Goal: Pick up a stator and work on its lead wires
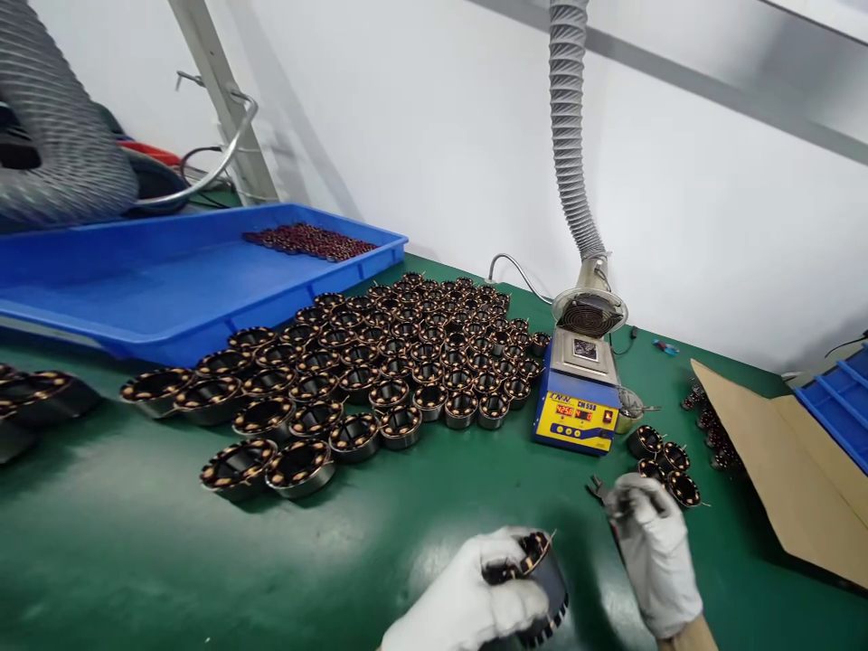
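My left hand (467, 592), in a white glove, is closed round a motor stator (552, 588), a dark ring with copper wire ends at its top rim. It is tilted above the green bench, with the thumb and fingers over its near side. To the right, my gloved right hand (655, 556) is wrapped round side cutters (598, 491). Their jaws point up and left, away from the stator, and part of the reddish handle shows below the fingers. Just beyond that hand stand several more stators (682, 488).
Many stators (407, 353) crowd the green bench (149, 551). A blue tray (203, 334) holding small dark red parts is behind them. A blue and yellow solder pot (576, 420) sits under an extraction hose (570, 127). Cardboard (779, 479) and a blue crate (841, 402) are at right.
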`<state>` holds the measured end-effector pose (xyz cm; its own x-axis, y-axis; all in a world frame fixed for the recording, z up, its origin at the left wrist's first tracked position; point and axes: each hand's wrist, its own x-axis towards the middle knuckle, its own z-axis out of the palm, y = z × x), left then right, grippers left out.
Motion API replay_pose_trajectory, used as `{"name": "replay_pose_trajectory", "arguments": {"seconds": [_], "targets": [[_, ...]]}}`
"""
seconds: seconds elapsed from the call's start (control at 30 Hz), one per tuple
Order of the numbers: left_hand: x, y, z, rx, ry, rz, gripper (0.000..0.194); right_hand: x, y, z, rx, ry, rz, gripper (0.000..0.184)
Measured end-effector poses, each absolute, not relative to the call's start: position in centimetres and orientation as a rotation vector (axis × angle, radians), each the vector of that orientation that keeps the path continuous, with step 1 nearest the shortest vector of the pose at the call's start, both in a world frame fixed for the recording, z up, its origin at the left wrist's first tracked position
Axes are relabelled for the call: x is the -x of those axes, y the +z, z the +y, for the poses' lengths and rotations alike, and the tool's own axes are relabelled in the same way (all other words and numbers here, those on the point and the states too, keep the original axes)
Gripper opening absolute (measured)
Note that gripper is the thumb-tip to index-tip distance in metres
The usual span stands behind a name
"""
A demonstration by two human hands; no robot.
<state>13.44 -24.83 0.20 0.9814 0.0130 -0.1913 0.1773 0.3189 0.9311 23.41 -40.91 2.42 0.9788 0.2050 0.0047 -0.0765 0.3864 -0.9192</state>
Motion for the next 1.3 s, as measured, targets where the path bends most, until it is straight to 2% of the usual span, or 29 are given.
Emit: {"name": "replay_pose_trajectory", "arguments": {"seconds": [0.13, 0.23, 0.27, 0.37, 0.4, 0.43, 0.6, 0.77, 0.87, 0.97, 1.1, 1.3], "targets": [[-16.8, 2.2, -23.4, -1.735, 0.036, -0.033, 0.018, -21.7, -0.1, -38.6, 0.994, 0.756, -0.171, 0.043], [-19.5, 2.7, -23.2, -1.914, 0.063, -0.108, 0.014, -21.3, -1.7, -37.2, 0.811, 0.874, -0.057, 0.038], [-20.1, 2.4, -23.3, -1.937, 0.07, -0.102, 0.019, -21.5, -2.0, -37.0, 0.782, 0.865, -0.029, 0.035], [-20.5, 1.1, -23.5, -1.998, 0.063, -0.151, 0.07, -22.4, -2.7, -36.8, 0.786, 0.894, -0.029, 0.045], [-20.4, 0.7, -23.5, -2.001, 0.04, -0.178, 0.079, -22.6, -2.8, -36.8, 0.796, 0.917, -0.035, 0.048], [-20.3, 0.4, -23.4, -1.979, 0.01, -0.183, 0.077, -22.8, -2.9, -36.7, 0.798, 0.935, -0.035, 0.049], [-20.5, 0.0, -22.8, -1.697, 0.015, -0.124, 0.022, -22.5, -2.9, -36.5, 0.713, 0.957, -0.027, 0.032], [-21.6, -0.5, -21.7, -1.35, 0.135, 0.302, 0.035, -22.4, -2.3, -36.3, 0.644, 1.032, -0.022, 0.037], [-21.6, -0.5, -21.8, -1.319, 0.092, 0.314, 0.043, -22.5, -2.4, -36.2, 0.589, 1.013, 0.034, 0.037], [-21.3, -0.4, -23.3, -1.373, -0.046, 0.29, 0.039, -22.5, -3.2, -36.0, 0.595, 0.952, 0.057, 0.03], [-21.3, -0.7, -24.7, -1.152, 0.108, 0.371, 0.031, -22.2, -3.8, -35.9, 0.621, 0.913, 0.035, 0.026], [-21.8, -0.8, -21.5, -1.046, 0.447, 0.52, 0.053, -22.6, -2.7, -36.5, 0.513, 1.079, 0.081, 0.049]]}}
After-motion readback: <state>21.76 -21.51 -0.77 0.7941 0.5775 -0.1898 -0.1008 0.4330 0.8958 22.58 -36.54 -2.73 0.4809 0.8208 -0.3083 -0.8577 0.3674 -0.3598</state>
